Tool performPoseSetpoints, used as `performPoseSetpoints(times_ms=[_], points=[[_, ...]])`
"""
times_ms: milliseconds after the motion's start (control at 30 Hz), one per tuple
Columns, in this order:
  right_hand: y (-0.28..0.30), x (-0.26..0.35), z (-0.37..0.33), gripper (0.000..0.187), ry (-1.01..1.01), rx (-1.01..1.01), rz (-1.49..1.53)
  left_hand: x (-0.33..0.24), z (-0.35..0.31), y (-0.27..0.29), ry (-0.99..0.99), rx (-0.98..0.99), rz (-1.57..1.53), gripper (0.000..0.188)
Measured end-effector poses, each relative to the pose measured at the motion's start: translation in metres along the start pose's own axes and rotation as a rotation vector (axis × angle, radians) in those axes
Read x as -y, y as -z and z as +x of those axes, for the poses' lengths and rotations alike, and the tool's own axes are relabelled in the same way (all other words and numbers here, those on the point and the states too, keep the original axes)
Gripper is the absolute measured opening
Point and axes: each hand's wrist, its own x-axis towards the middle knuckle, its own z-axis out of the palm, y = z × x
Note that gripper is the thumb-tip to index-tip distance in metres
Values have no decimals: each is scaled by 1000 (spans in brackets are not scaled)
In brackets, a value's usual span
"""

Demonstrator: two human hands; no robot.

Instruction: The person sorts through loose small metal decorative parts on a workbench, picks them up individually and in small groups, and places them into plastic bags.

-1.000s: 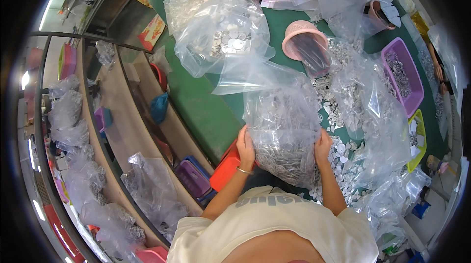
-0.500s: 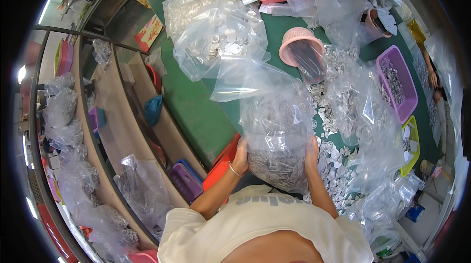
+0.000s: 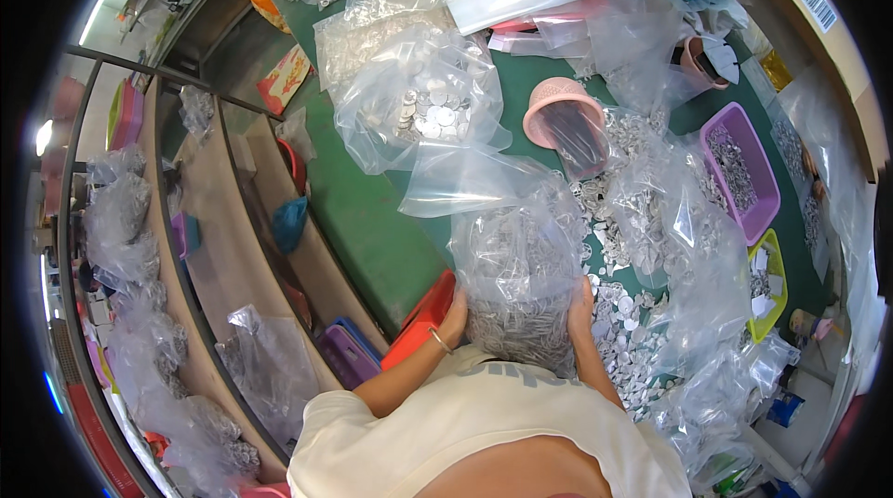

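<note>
A large clear plastic bag [image 3: 517, 298] full of small grey metal pieces stands close against my body, its loose top spread away from me. My left hand [image 3: 454, 319] presses on its left side, and my right hand [image 3: 580, 310] on its right side, so the bag is held between both palms. Fingertips of both hands are partly hidden by the bag. Beyond it, another open clear bag holds round silver discs [image 3: 433, 115]. Loose grey metal pieces [image 3: 625, 317] lie on the green table just right of my right hand.
A pink basket [image 3: 565, 107] lies tipped over beyond the bag. Right of it are a purple tray [image 3: 765, 184] and a yellow-green tray [image 3: 774, 298] with metal pieces. A red bin [image 3: 419, 321] sits beside my left hand. Shelves [image 3: 223, 247] with bagged parts run along the left.
The filled bag and both hands have shifted slightly nearer to my body. A cardboard-coloured edge has come into view at the upper right.
</note>
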Motion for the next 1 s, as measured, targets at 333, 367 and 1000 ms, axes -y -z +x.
performPoseSetpoints(times_ms=[333, 367, 1000], points=[[0, 60, 2, 24, -155, 15, 130, -62, -56, -34, 74, 175, -86, 38], [-1, 75, 1, 23, -178, 13, 80, -78, -67, -38, 131, 198, -102, 38], [7, 210, 66, 36, -858, 389, 802, -218, -76, -101, 31, 394, 85, 30]])
